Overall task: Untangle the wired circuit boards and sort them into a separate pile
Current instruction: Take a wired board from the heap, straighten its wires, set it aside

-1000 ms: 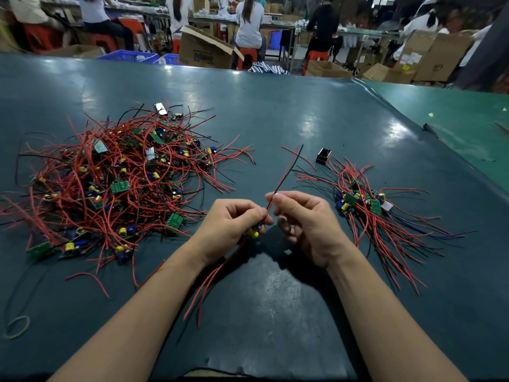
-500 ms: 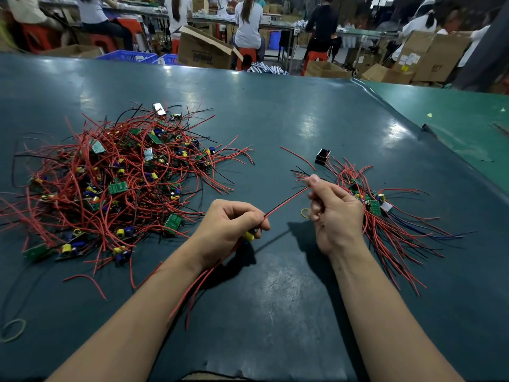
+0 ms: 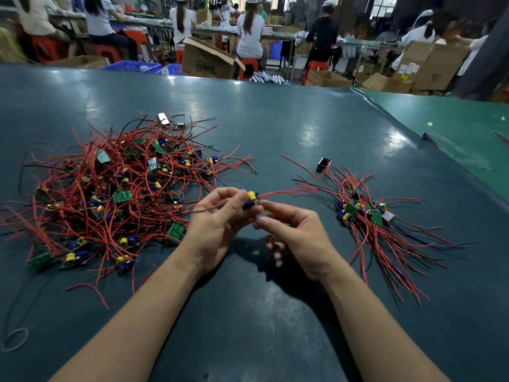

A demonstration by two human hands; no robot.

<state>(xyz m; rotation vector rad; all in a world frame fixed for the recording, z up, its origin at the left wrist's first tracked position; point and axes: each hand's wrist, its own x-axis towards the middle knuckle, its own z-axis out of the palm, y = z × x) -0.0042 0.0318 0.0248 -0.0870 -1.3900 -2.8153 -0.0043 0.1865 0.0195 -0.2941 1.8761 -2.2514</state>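
A big tangled heap of circuit boards (image 3: 121, 186) with red and black wires lies on the left of the dark green table. A smaller, straighter pile of boards (image 3: 366, 213) lies on the right. My left hand (image 3: 217, 224) holds one small board (image 3: 252, 201) with a yellow part between thumb and fingers, just above the table's middle. Its red wires (image 3: 278, 192) stretch right toward the small pile. My right hand (image 3: 297, 232) is close beside the board, fingers loosely bent, its fingertips just under the board and gripping nothing that I can see.
A small black box (image 3: 323, 164) sits behind the right pile. A rubber band (image 3: 15, 339) lies at the near left edge. A lighter green table (image 3: 454, 128) adjoins on the right. People sit among cardboard boxes (image 3: 206, 60) behind the table.
My left hand has lifted and turned the board so that it shows. My right hand has let the red wires go and come back left beside the board.
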